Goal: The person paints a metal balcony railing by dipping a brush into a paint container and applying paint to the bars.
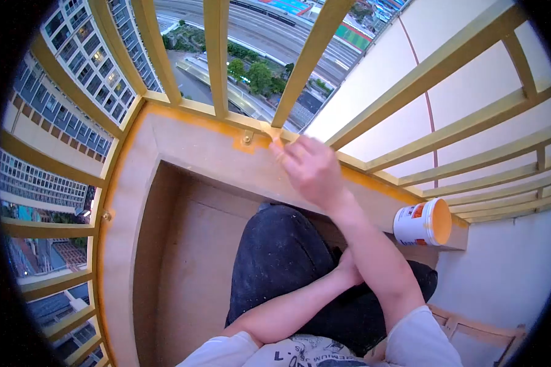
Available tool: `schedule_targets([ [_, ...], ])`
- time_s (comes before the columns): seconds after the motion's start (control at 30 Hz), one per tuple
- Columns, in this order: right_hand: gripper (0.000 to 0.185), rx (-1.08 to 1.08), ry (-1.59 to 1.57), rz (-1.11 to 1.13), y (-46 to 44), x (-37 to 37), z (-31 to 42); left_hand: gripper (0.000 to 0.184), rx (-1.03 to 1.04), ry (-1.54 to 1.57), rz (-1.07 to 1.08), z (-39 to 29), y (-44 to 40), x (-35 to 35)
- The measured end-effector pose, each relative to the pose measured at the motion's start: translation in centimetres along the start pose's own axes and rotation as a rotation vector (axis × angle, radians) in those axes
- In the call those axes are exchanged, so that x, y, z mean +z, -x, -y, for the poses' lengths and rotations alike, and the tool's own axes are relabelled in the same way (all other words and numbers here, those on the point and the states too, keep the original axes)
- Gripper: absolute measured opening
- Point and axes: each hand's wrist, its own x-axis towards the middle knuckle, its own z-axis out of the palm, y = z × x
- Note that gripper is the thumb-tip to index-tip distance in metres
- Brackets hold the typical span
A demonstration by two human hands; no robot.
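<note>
My right hand (pixel 312 168) is closed around a paintbrush (pixel 272 133), whose pale yellow-stained tip touches the foot of a railing bar. The hand is slightly blurred, and most of the handle is hidden in the fingers. Yellow metal railing (pixel 217 61) rises from a ledge (pixel 202 137) with an orange-yellow band along the rail's base. Beside the brush is a bolted bracket (pixel 247 138) ringed by the same colour. My left hand (pixel 349 268) rests by my knee, under the right forearm, its fingers hidden.
A white paint bucket (pixel 411 224) with an orange interior sits on the ledge at right, close to the railing. My bent knee (pixel 278 251) is in the recess below the ledge. A white wall (pixel 502 263) stands at right. Far below the railing are roads and trees.
</note>
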Motion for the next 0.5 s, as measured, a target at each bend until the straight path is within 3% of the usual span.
schedule_targets([
  [0.03,0.039,0.045,0.034,-0.080,-0.3,-0.8,-0.6,0.023,0.260,-0.912,0.021,1.0,-1.2,-2.4],
  [0.1,0.041,0.148,0.067,-0.257,-1.3,-3.4,0.2,0.022,0.531,-1.818,0.028,2.1,-3.0,-6.2],
  [0.13,0.041,0.144,0.064,-0.261,-1.0,-3.2,0.9,0.023,0.521,-1.543,0.027,2.3,-3.5,-7.4],
  [0.2,0.038,0.042,-0.044,-0.139,-0.1,-1.6,1.8,0.023,0.504,-1.285,0.034,1.6,-3.1,-6.0],
  [0.23,0.028,0.038,0.010,0.020,0.4,0.2,0.8,0.023,0.445,-1.040,0.015,1.6,-2.7,-4.6],
  [0.3,0.022,0.065,0.042,-0.099,-0.7,-1.0,-1.1,0.026,0.534,-1.937,0.014,-1.1,0.7,1.6],
  [0.33,0.017,0.081,0.065,-0.207,-1.5,-1.8,-1.7,0.026,0.541,-1.940,0.000,-1.9,0.4,1.8],
  [0.37,0.016,0.079,0.072,-0.365,-3.0,-4.0,-1.2,0.025,0.268,-2.259,0.040,-2.1,0.2,1.8],
  [0.4,0.016,0.084,0.069,-0.368,-2.8,-4.1,-0.6,0.024,-0.052,-2.553,0.095,-2.0,0.0,1.4],
  [0.47,0.017,0.026,-0.089,-0.369,-2.5,-4.9,1.0,0.019,0.350,-2.530,0.016,-1.6,-0.8,-0.2],
  [0.5,0.027,0.033,-0.045,-0.149,-2.3,-4.1,1.2,0.016,0.743,-2.383,0.037,-1.3,-0.9,0.1],
])
